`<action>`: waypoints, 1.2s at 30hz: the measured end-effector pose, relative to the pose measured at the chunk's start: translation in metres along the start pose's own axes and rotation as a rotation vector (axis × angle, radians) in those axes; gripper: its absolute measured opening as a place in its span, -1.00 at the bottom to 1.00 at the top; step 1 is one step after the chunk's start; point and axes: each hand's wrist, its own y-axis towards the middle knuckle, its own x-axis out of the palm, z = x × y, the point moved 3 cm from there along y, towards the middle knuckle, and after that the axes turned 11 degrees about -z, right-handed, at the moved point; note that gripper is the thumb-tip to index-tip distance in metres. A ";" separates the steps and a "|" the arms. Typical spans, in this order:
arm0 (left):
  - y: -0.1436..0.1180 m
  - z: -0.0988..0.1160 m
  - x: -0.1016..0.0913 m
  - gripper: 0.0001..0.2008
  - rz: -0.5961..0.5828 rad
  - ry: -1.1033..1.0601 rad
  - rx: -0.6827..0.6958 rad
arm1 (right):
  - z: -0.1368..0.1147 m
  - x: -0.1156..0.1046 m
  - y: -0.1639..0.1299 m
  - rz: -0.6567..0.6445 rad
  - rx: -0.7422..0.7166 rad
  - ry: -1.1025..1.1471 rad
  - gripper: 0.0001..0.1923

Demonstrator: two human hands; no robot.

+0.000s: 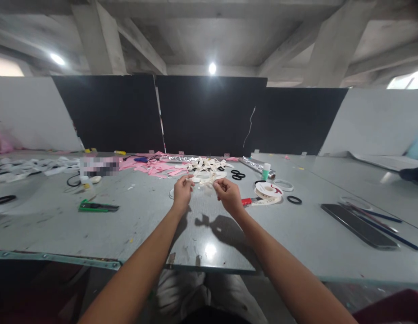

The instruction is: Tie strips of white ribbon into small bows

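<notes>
Above the table, my left hand (183,193) is closed in a pinch, and so is my right hand (228,193). Between them is a thin cream ribbon (207,182), apparently held at both ends; it partly blends with the pile of cream ribbon pieces (212,164) behind. Right of my right hand lie a red-handled cutter (247,201) and a white ribbon spool (269,189) with printed ribbon trailing from it. Several black rings (238,174) sit just behind. A clear ring, partly hidden, lies beside my left hand.
A green cutter (98,206) lies at left, pink strips (151,166) at the back. A glue stick (265,172) stands by a foil roll (252,164). A dark phone (359,225) and pens (391,229) lie at right. Black panels (209,117) close off the table's back.
</notes>
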 end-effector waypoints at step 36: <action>-0.009 -0.013 0.029 -0.66 -0.602 -0.189 -0.194 | 0.041 -0.002 0.011 -0.311 0.121 -0.113 -0.76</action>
